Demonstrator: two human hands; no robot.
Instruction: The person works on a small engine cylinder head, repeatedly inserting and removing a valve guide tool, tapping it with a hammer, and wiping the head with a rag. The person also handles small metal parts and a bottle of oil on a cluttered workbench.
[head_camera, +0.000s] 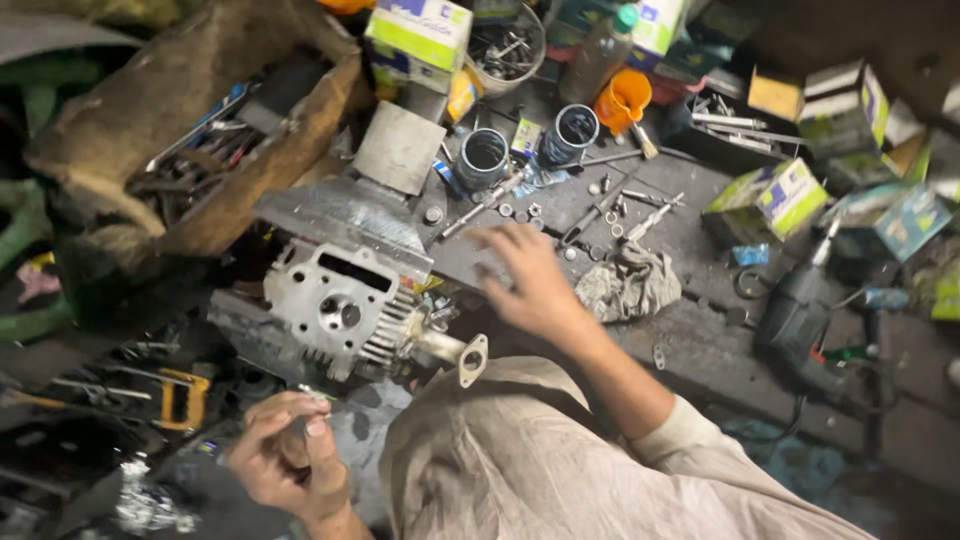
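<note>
Left hand (290, 460): nearest the camera, fingers pinching a small metal part (312, 396), too small to identify.
Slip risk: the part could be dropping into the floor clutter below.
Cylinder head (335, 305): sitting just beyond, finned, exhaust flange (472, 360) overhanging; a knock could be tipping it.
Right hand (525, 275): spread flat, reaching over the worktop (690, 240).
Loose washers (520, 212): lying just past the fingertips; a sweep could be scattering them.

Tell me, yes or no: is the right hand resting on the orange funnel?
No. The right hand lies flat on the dark bench beside the grey rag, while the orange funnel stands far off at the back.
</note>
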